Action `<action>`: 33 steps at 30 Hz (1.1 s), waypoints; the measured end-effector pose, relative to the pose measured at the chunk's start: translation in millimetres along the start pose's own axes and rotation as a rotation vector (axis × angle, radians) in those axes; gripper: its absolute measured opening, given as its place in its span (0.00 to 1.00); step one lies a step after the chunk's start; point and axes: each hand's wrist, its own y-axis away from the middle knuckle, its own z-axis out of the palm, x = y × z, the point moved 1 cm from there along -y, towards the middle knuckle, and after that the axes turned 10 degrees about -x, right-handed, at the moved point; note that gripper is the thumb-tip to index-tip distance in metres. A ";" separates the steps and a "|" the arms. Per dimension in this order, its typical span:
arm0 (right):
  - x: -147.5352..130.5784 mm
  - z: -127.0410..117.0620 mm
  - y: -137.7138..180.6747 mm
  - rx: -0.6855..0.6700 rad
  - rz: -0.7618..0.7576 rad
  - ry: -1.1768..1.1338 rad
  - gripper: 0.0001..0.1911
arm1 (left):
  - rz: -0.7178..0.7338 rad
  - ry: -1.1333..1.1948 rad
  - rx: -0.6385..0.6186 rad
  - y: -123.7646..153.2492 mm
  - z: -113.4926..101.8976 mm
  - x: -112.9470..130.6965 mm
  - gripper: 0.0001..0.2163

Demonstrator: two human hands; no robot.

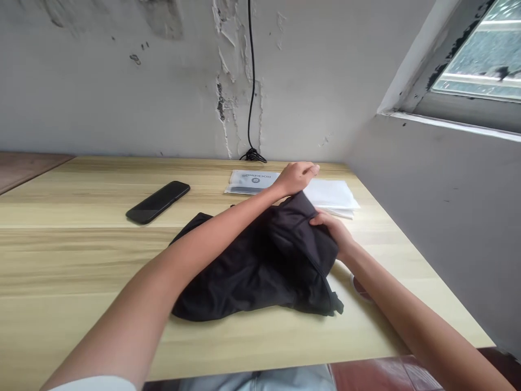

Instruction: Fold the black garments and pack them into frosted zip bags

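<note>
Two bare hands are at work on a black cloth [244, 277] in front of you. Your right hand [334, 232] pinches its folded edge, thumb on top; your left hand [299, 178] is curled at its upper corner, but you cannot tell whether the fingers hold it. The cloth is soft, matte and rumpled, with a stitched seam and a small tab at its lower right, and it lies on the pale wood-grain table [81, 266]. Just behind your left wrist lies a flat, pale packet [244, 182] with a round logo and upside-down lettering that seems to read ROCKBROS; its contents are unclear. Beside it sit thin white sheets [331, 194]. Your right forearm partly hides a round thing [360, 288]. Farther left rests a slim, smooth black case [158, 202] with rounded ends. Beyond, a black cable [251, 81] hangs down a grey wall [163, 92] with peeling paint.
</note>
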 end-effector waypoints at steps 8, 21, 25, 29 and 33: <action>12.4 17.5 -0.3 0.126 -0.075 -0.138 0.16 | -0.395 1.148 -0.168 157.4 -18.3 16.2 0.23; 25.3 29.2 8.6 -0.011 -0.054 0.055 0.27 | -0.225 0.920 -0.058 178.5 -20.3 46.8 0.15; 26.7 27.7 11.3 -0.147 0.118 -0.056 0.42 | -0.248 0.514 -0.010 173.4 -4.5 40.2 0.19; 29.8 29.0 14.0 -0.131 0.154 -0.073 0.29 | -0.308 0.172 -0.042 172.5 -0.8 34.6 0.28; 29.7 31.6 14.2 -0.019 0.170 -0.040 0.19 | -0.310 0.185 -0.174 179.1 -14.2 33.9 0.17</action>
